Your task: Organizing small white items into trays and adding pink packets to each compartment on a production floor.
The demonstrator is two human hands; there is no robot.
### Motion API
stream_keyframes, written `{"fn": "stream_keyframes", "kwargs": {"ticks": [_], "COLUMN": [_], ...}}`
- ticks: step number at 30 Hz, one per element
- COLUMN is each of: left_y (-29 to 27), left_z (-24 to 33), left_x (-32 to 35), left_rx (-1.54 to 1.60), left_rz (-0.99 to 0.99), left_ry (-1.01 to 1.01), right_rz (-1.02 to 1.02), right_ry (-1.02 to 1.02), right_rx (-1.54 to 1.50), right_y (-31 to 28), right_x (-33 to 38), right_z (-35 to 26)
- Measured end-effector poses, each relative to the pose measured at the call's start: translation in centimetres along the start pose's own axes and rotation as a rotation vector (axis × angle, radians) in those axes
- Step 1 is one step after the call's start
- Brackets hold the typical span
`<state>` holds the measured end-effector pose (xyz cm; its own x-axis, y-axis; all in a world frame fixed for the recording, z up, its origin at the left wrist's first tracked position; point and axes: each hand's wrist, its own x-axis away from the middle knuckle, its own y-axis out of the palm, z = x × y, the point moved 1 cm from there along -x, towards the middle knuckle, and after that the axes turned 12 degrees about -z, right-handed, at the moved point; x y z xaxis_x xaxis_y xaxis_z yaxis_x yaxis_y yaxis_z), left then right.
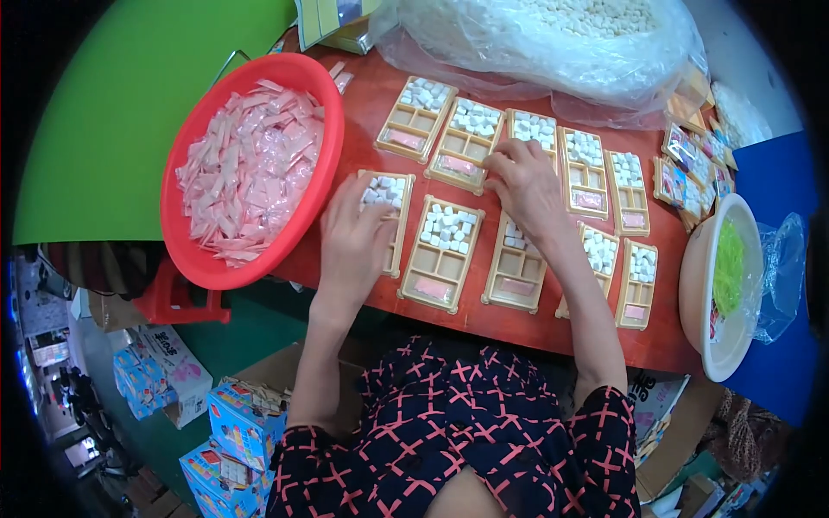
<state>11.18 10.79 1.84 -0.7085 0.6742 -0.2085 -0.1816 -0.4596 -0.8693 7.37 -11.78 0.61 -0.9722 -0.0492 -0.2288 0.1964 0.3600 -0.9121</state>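
Presently, left hand (352, 246): lies palm down on the lower part of a tan compartment tray (386, 220), fingers loosely spread and pointing toward 12 o'clock; whether it pinches anything underneath cannot be told.
Right hand (527, 186): at 3 o'clock of the left, resting over the upper end of another tan tray (516, 269), fingertips curled together at the gap between the two rows; what they hold, if anything, is hidden.
Tray between the hands (441, 254): untouched, its top compartment heaped with small white cubes, a pink packet in its bottom slot.
Back row of trays (416, 119): at 12 o'clock of the hands, filled the same way, side by side on the red tabletop (363, 112).
Red basin (250, 168): at 9 o'clock of the left hand, full of pink sachets, its rim just beside the tray under that hand.
Clear plastic bag (553, 43): at 12 o'clock, bulging with white pieces.
Cream bowl (721, 289): at 3 o'clock of the trays, holding green shreds.
Blue cartons (233, 432): on the floor at 7 o'clock.
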Motion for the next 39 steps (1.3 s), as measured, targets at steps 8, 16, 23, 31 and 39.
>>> {"fn": "stream_keyframes", "kwargs": {"ticks": [8, 16, 23, 31, 39], "left_y": [2.6, 2.3, 3.5, 10.0, 11.8], "left_z": [-3.2, -0.5, 4.3, 10.9, 11.6], "left_x": [-7.3, -6.8, -8.1, -10.4, -11.3], "left_rx": [-0.277, -0.328, -0.211, -0.143, 0.019], "left_rz": [-0.197, -0.265, -0.202, -0.311, -0.357], "left_ry": [-0.006, -0.048, 0.042, 0.366, 0.468], "right_rz": [-0.103, -0.053, 0.114, 0.003, 0.074], "right_ry": [-0.132, -0.164, 0.211, 0.280, 0.316], "right_rx": [-0.055, -0.084, 0.175, 0.155, 0.206], "right_y": [1.5, 0.6, -4.5, -3.8, -3.7], "right_x": [-0.8, 0.2, 6.4, 9.2, 9.8], "right_z": [1.0, 2.3, 7.8, 8.1, 9.6]}}
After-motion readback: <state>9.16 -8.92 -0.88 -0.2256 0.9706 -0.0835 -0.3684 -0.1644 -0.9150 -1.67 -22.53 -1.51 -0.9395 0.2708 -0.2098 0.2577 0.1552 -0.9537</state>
